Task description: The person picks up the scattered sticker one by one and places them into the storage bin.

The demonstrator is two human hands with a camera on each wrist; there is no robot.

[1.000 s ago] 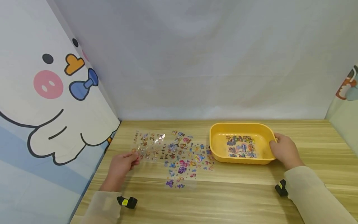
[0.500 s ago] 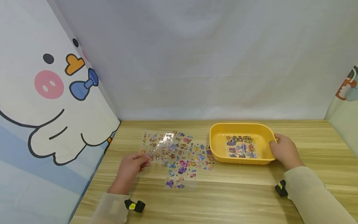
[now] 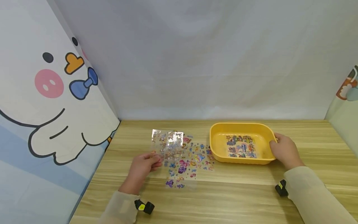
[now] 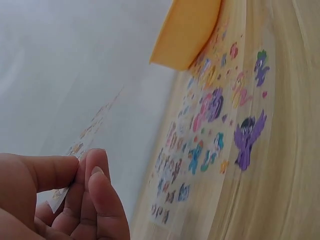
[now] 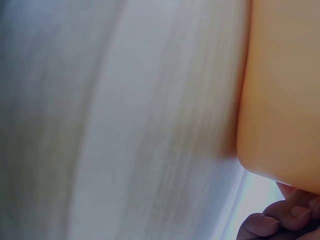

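Two sticker sheets (image 3: pixel 184 165) beside yellow tray (image 3: pixel 215 152).

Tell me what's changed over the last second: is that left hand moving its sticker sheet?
Yes. The left hand, pinching the clear sticker sheet, has carried it rightward and tipped it up off the table, over the pony sticker sheet. The right hand stays gripping the yellow tray; the sheet inside it is unmoved.
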